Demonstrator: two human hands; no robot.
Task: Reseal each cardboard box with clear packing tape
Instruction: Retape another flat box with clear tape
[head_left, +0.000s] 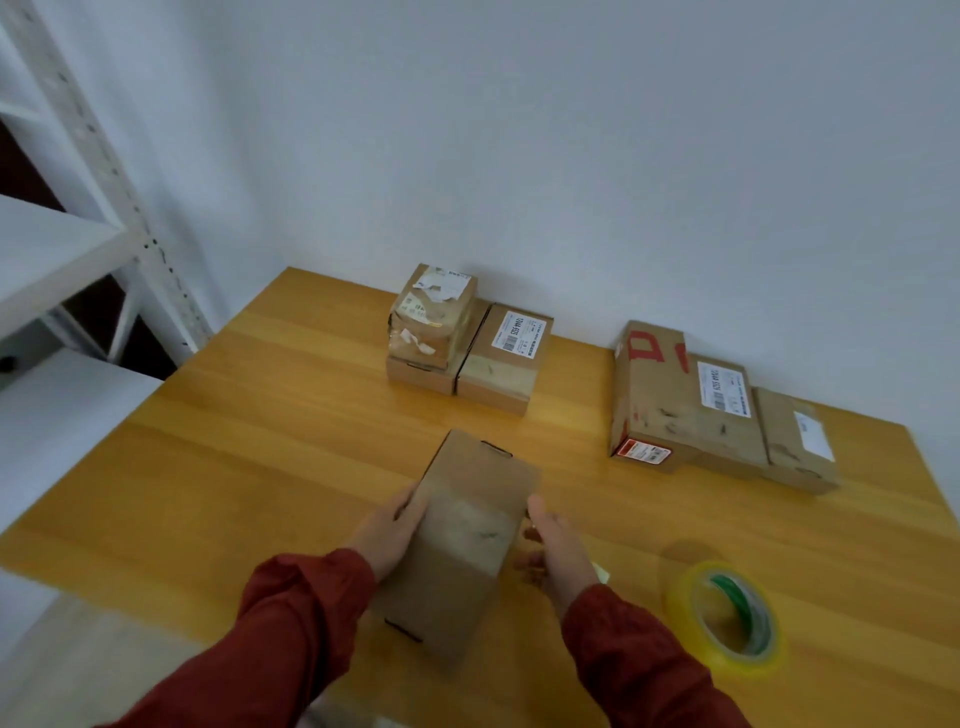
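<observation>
A long plain cardboard box (462, 540) lies on the wooden table (270, 467) in front of me, its top facing up. My left hand (392, 535) grips its left side and my right hand (558, 551) grips its right side, both in dark red sleeves. A roll of clear yellowish packing tape (727, 618) with a green core lies flat on the table to the right of my right hand, apart from it.
At the back centre stand three boxes: a worn one (434, 317) stacked on a flat one (421, 374), and a labelled one (506, 358) beside them. At the back right sit a large box with red markings (680, 400) and a smaller box (797, 441). White shelving (78, 234) stands left.
</observation>
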